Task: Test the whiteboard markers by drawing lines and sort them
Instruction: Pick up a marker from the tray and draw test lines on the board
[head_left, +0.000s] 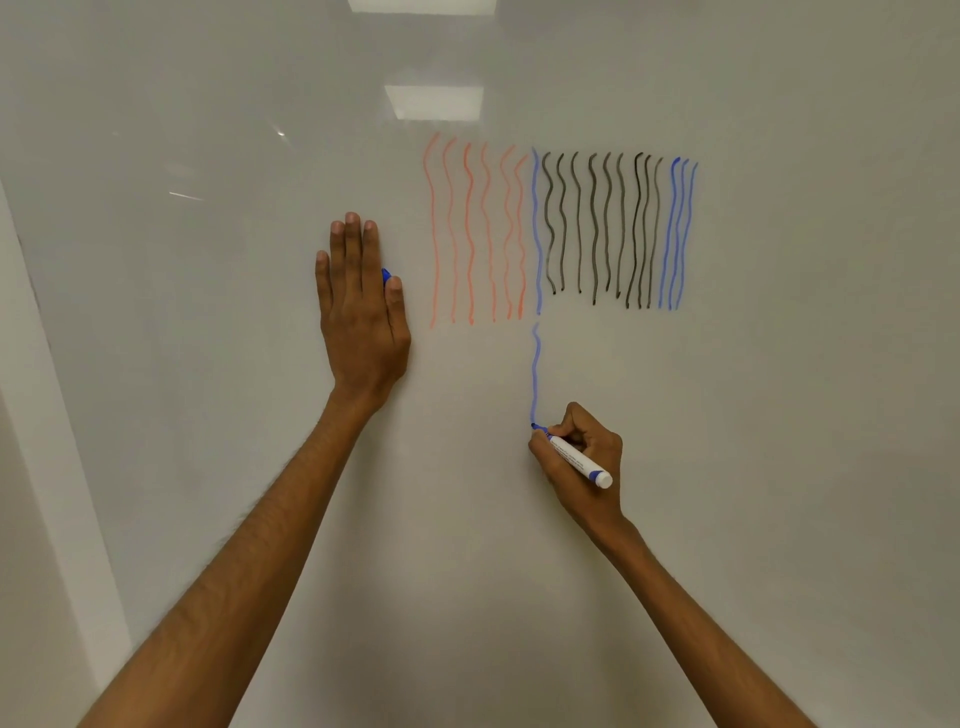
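On the whiteboard (208, 364), the left hand (361, 306) lies left of the drawn lines (561, 228), the marker (576, 460) below them.

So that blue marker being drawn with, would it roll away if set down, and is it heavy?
Probably it rolls: the blue marker has a round, smooth barrel with no clip in sight. It looks stiff, straight even as its tip presses the whiteboard. Likely light too, since the right hand steers it with a few fingers.
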